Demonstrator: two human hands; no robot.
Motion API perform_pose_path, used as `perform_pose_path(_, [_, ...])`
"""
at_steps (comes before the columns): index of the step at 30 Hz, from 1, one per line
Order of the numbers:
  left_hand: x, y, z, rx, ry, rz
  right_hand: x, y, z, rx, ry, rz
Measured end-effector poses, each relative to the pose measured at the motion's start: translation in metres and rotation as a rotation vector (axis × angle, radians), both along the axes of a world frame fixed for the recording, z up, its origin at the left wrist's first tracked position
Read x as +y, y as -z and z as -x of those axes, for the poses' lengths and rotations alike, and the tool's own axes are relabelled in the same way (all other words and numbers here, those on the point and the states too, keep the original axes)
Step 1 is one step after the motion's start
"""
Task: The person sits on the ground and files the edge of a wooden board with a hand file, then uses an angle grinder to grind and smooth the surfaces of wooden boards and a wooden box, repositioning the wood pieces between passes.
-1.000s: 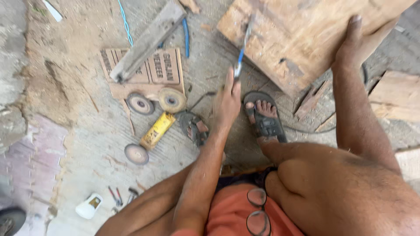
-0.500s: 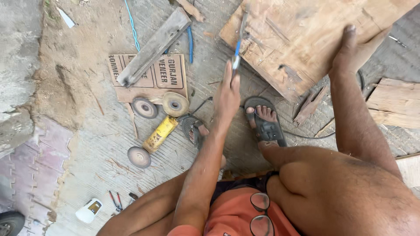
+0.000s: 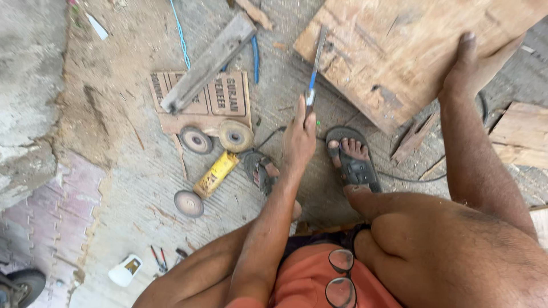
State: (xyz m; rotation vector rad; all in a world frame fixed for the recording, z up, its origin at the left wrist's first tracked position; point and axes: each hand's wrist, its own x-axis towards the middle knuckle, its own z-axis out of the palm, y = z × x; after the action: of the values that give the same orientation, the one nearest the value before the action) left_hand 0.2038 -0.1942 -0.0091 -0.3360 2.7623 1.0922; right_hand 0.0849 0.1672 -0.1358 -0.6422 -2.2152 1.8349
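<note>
My left hand (image 3: 298,140) reaches out between my knees and grips a slim metal tool with a blue handle (image 3: 314,65). The tool's tip lies against the near left edge of a large worn wooden board (image 3: 394,51). My right hand (image 3: 471,63) holds that board at its right side, thumb on top, with the fingers hidden behind the edge. The board looks tilted up off the ground. My sandalled feet (image 3: 354,159) stand just below it.
A yellow angle grinder (image 3: 216,174) with a black cable lies by several grinding discs (image 3: 236,135) and a piece of cardboard (image 3: 220,100) under a grey plank (image 3: 208,63). Wood offcuts (image 3: 516,140) lie at right. A white cup (image 3: 124,271) and pliers (image 3: 158,258) sit at lower left. Glasses (image 3: 341,274) hang at my shirt.
The view has shifted a little. My left hand with the tool has slid slightly further along the board's edge. My right hand keeps its hold on the board.
</note>
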Motion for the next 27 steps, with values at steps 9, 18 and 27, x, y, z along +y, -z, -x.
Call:
perform_pose_path(9, [-0.011, -0.015, -0.018, -0.054, 0.004, 0.003, -0.001, 0.000, 0.000, 0.006, 0.017, -0.032])
perform_pose_path(18, [-0.014, -0.017, -0.010, -0.187, 0.012, -0.053, -0.003, -0.003, 0.005, -0.064, 0.031, -0.127])
perform_pose_path(27, [-0.017, -0.023, -0.017, -0.109, 0.015, -0.035, -0.011, -0.011, 0.006, -0.214, 0.070, -0.227])
